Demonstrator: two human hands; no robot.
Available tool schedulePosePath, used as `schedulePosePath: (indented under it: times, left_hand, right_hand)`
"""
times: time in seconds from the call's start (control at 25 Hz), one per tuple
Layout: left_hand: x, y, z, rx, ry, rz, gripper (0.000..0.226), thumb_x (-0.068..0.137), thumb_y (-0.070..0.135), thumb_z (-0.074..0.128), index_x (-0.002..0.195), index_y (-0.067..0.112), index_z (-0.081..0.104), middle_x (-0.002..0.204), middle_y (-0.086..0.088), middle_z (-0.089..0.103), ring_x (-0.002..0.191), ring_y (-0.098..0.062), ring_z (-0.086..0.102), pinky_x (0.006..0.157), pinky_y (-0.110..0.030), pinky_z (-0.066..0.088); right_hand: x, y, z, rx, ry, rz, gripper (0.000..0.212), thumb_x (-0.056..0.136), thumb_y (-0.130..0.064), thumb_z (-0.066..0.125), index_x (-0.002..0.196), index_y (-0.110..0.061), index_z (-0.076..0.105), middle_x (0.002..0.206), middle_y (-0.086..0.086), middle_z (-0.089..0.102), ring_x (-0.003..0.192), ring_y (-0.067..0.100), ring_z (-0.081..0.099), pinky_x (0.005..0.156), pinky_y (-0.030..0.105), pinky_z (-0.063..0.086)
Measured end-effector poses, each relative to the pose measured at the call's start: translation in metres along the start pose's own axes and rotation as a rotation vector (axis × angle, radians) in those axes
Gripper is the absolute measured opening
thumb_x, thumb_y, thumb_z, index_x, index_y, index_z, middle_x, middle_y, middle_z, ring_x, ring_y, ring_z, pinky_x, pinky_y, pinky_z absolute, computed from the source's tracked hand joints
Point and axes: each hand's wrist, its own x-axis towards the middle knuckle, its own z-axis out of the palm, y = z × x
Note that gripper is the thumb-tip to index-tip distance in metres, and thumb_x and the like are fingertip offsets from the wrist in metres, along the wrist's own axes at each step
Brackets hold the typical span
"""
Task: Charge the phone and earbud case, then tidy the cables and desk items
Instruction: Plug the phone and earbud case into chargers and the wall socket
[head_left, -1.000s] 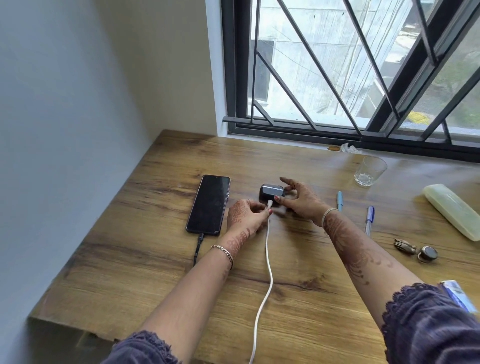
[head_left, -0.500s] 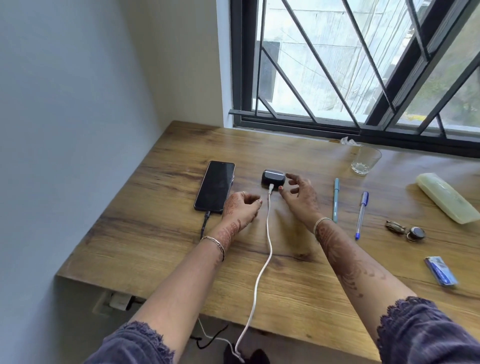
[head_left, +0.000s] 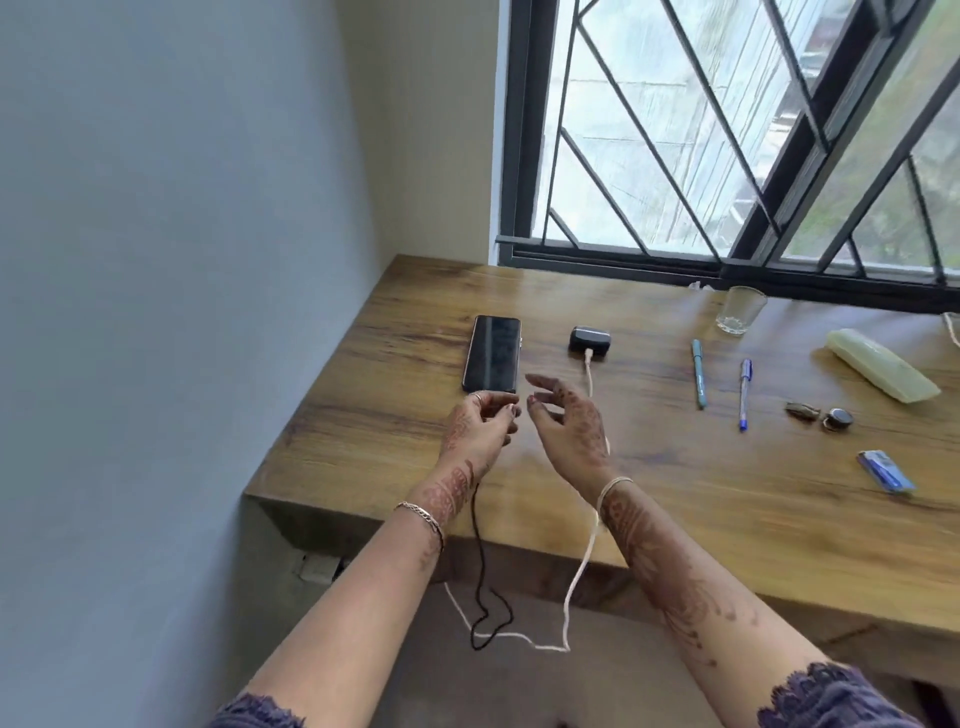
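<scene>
Just ahead of the left hand (head_left: 480, 426), phone (head_left: 491, 353) flat on the counter (head_left: 675, 493). Hand curled, apparently pinching the black cable (head_left: 479, 545). Right hand (head_left: 566, 423) loosely spread, empty; earbud case (head_left: 589, 340) beyond. Gather slack gently, without tugging plugs.

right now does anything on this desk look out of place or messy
Nothing is spilled or broken. The white cable and black cable run off the desk's front edge and hang crossed in loose loops below. A teal pen and blue pen lie loose on the right, not lined up.
</scene>
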Motion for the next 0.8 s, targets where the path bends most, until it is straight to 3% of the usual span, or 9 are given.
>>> schedulePosePath:
  times: [0.16,0.24,0.36,0.52,0.6,0.68,0.8]
  left_hand:
    - [-0.050,-0.024,-0.068,-0.059,0.004,-0.031,0.011,0.092,0.012,0.057,0.097,0.010,0.066,0.083,-0.003,0.068,0.074,-0.015,0.065,0.072,-0.028,0.055]
    - [-0.072,-0.049,-0.096,-0.037,0.042,-0.069,0.011,0.089,0.017,0.060,0.096,0.013,0.069,0.089,-0.004,0.072,0.081,-0.017,0.069,0.077,-0.032,0.057]
    - [-0.108,-0.086,-0.140,-0.019,0.115,-0.134,0.012,0.089,0.015,0.060,0.093,0.014,0.071,0.088,-0.002,0.073,0.081,-0.015,0.069,0.075,-0.029,0.058]
    - [-0.138,-0.139,-0.178,-0.154,0.187,-0.373,0.015,0.092,0.006,0.051,0.093,0.007,0.066,0.075,-0.007,0.068,0.059,-0.013,0.060,0.053,-0.021,0.048]
    - [-0.138,-0.168,-0.192,-0.214,0.248,-0.518,0.016,0.089,0.003,0.051,0.086,0.005,0.066,0.064,-0.006,0.064,0.044,-0.011,0.054,0.042,-0.017,0.040]
    - [-0.129,-0.193,-0.203,-0.285,0.292,-0.631,0.017,0.087,0.003,0.053,0.076,0.005,0.066,0.055,-0.005,0.063,0.034,-0.011,0.050,0.037,-0.013,0.035]
    - [-0.096,-0.223,-0.211,-0.425,0.312,-0.749,0.022,0.092,0.014,0.053,0.075,0.008,0.064,0.060,-0.005,0.063,0.046,-0.016,0.052,0.036,-0.013,0.035]
  right_hand:
    - [-0.076,-0.047,0.053,0.153,0.028,0.083,0.024,0.089,-0.013,0.060,0.111,-0.021,0.064,0.100,-0.007,0.069,0.087,-0.002,0.064,0.079,0.013,0.052]
    - [-0.111,-0.056,0.078,0.196,0.006,0.158,0.019,0.089,-0.013,0.059,0.105,-0.021,0.065,0.095,-0.008,0.069,0.082,-0.003,0.063,0.074,0.012,0.050]
    - [-0.158,-0.058,0.118,0.191,-0.015,0.298,0.014,0.088,-0.017,0.059,0.098,-0.023,0.067,0.094,-0.007,0.070,0.089,0.008,0.065,0.083,0.024,0.052]
    - [-0.197,-0.044,0.164,0.028,-0.207,0.444,0.025,0.090,-0.012,0.050,0.104,-0.022,0.067,0.110,-0.004,0.068,0.109,0.014,0.059,0.090,0.022,0.043]
    - [-0.205,-0.034,0.186,-0.057,-0.391,0.452,0.036,0.091,-0.011,0.044,0.121,-0.021,0.061,0.129,-0.001,0.059,0.125,0.019,0.050,0.101,0.023,0.036]
    - [-0.199,-0.016,0.215,-0.191,-0.548,0.385,0.046,0.095,-0.014,0.039,0.141,-0.016,0.043,0.146,0.001,0.041,0.139,0.021,0.034,0.110,0.023,0.024]
    - [-0.173,0.023,0.269,-0.488,-0.703,0.144,0.050,0.096,-0.027,0.031,0.143,-0.010,0.036,0.155,0.006,0.028,0.143,0.023,0.023,0.117,0.035,0.013]
